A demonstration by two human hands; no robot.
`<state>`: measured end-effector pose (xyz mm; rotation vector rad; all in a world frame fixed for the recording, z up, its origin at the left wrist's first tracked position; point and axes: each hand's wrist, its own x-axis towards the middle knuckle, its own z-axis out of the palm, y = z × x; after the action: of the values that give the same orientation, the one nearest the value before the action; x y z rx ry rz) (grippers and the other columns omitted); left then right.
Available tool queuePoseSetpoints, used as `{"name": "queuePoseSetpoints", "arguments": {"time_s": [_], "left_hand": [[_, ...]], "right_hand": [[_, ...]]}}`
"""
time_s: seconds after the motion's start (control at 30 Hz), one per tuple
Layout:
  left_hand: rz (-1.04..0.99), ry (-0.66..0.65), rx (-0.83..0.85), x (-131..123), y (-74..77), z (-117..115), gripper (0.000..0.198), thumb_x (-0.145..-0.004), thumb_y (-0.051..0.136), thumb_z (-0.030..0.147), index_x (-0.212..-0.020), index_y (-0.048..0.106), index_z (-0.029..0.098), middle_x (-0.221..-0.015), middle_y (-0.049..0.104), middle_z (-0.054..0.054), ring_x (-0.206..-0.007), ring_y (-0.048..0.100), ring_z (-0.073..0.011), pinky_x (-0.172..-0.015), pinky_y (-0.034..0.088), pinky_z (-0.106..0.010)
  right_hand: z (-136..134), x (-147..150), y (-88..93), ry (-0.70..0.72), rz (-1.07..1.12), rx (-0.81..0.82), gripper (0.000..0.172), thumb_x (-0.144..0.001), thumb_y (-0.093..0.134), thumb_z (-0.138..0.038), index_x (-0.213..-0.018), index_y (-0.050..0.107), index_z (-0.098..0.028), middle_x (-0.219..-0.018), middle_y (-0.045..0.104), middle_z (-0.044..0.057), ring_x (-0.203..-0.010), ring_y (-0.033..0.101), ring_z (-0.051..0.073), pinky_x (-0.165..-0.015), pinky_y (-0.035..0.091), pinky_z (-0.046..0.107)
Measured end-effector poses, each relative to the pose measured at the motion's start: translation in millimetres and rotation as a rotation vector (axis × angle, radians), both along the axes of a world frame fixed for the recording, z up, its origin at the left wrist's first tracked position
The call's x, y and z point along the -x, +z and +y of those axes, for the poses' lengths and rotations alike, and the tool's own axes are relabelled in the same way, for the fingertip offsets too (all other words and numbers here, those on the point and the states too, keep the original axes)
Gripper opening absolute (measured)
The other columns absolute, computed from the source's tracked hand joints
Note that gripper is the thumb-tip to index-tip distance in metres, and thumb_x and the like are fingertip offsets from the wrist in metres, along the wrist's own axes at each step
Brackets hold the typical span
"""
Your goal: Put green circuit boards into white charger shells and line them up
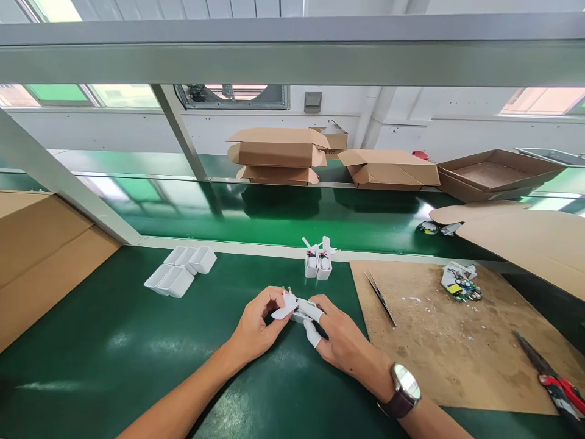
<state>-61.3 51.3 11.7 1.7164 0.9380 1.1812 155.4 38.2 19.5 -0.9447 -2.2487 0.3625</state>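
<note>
white plastic housing | pinched by left hand and right hand, presumably for steadiness | tweezers laid nearby, reachable

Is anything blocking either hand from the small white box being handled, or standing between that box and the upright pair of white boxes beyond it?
Nothing visible: the left hand and right hand already touch the small white box, and nothing stands between it and the upright pair.
</note>
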Motion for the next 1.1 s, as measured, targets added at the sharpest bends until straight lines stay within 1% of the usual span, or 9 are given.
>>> {"name": "queuePoseSetpoints", "arguments": {"time_s": [0.17, 0.27, 0.47, 0.6, 0.73, 0.83, 0.93, 1.0, 1.1], "left_hand": [[0.052, 0.037, 0.031, 2, -0.9, 0, 0.017, -0.097, 0.060, 0.029, -0.087, 0.048, 0.023, -0.090, 0.062, -0.001, -0.079, 0.062, -0.0130, -0.073, 0.055, -0.027], [0.059, 0.067, 0.050, 1, -4.3, 0, 0.017, -0.093, 0.066, 0.032, -0.096, 0.052, 0.023, -0.094, 0.065, -0.001, -0.084, 0.066, -0.0151, -0.077, 0.058, -0.030], [0.062, 0.084, 0.025, -2, -10.6, -3, 0.075, -0.079, 0.084, 0.037, -0.141, 0.044, 0.027, -0.115, 0.066, -0.006, -0.101, 0.070, -0.0213, -0.094, 0.060, -0.042], [0.172, 0.108, 0.037, -3, -10.5, -2, 0.081, -0.074, 0.087, 0.040, -0.143, 0.045, 0.029, -0.114, 0.066, -0.004, -0.104, 0.069, -0.0229, -0.098, 0.058, -0.045], [0.184, 0.101, 0.050, 0, -11.8, 0, 0.083, -0.074, 0.088, 0.040, -0.145, 0.044, 0.029, -0.113, 0.066, -0.004, -0.106, 0.069, -0.0235, -0.101, 0.056, -0.046], [0.181, 0.099, 0.028, 0, -14.7, -1, 0.093, -0.072, 0.090, 0.042, -0.149, 0.040, 0.028, -0.117, 0.064, -0.006, -0.112, 0.067, -0.0259, -0.104, 0.054, -0.048], [0.199, 0.090, -0.027, -2, -16.6, -7, 0.106, -0.070, 0.092, 0.043, -0.155, 0.030, 0.030, -0.125, 0.062, -0.008, -0.118, 0.065, -0.0285, -0.108, 0.052, -0.052], [0.234, 0.076, -0.086, -4, -16.1, -11, 0.111, -0.071, 0.092, 0.041, -0.158, 0.023, 0.031, -0.131, 0.060, -0.009, -0.119, 0.065, -0.0293, -0.108, 0.052, -0.054], [0.287, 0.045, -0.246, -7, -12.7, -15, 0.109, -0.075, 0.089, 0.036, -0.159, 0.020, 0.032, -0.140, 0.055, -0.013, -0.127, 0.060, -0.0328, -0.108, 0.051, -0.056]], "right_hand": [[-2, -4, -4.0, -0.004, 0.095, 0.005, 0.045, -0.099, 0.051, -0.011, -0.141, 0.053, -0.028, -0.124, 0.064, 0.010, -0.103, 0.071, 0.022, -0.085, 0.065, 0.036], [-3, -4, -8.5, 0.021, 0.067, -0.027, 0.044, -0.099, 0.051, -0.010, -0.139, 0.056, -0.027, -0.130, 0.062, 0.013, -0.108, 0.071, 0.023, -0.086, 0.066, 0.037], [-3, -6, -10.4, -0.034, 0.141, -0.078, 0.039, -0.095, 0.053, -0.006, -0.127, 0.062, -0.025, -0.127, 0.064, 0.013, -0.108, 0.070, 0.023, -0.086, 0.066, 0.037], [-1, -8, -8.0, -0.014, 0.094, 0.017, 0.040, -0.090, 0.053, -0.002, -0.121, 0.065, -0.024, -0.119, 0.064, 0.011, -0.098, 0.071, 0.021, -0.082, 0.065, 0.035], [-3, -6, -4.3, -0.045, 0.085, 0.039, 0.044, -0.091, 0.052, -0.004, -0.129, 0.061, -0.025, -0.117, 0.065, 0.010, -0.096, 0.069, 0.022, -0.079, 0.064, 0.036], [-6, -2, -3.0, -0.099, 0.157, 0.044, 0.048, -0.095, 0.052, -0.008, -0.139, 0.055, -0.026, -0.116, 0.064, 0.010, -0.091, 0.068, 0.021, -0.074, 0.063, 0.034], [-6, 3, -6.6, -0.118, 0.290, 0.051, 0.042, -0.095, 0.052, -0.010, -0.133, 0.059, -0.025, -0.112, 0.064, 0.010, -0.092, 0.067, 0.021, -0.073, 0.062, 0.032], [-4, 6, -10.3, -0.107, 0.429, 0.129, 0.029, -0.094, 0.057, -0.017, -0.121, 0.066, -0.024, -0.111, 0.064, 0.010, -0.095, 0.067, 0.022, -0.076, 0.063, 0.034], [-1, 10, -10.4, -0.071, 0.737, 0.502, 0.027, -0.091, 0.066, -0.034, -0.116, 0.068, -0.024, -0.111, 0.069, 0.010, -0.098, 0.070, 0.023, -0.081, 0.064, 0.039]]}}
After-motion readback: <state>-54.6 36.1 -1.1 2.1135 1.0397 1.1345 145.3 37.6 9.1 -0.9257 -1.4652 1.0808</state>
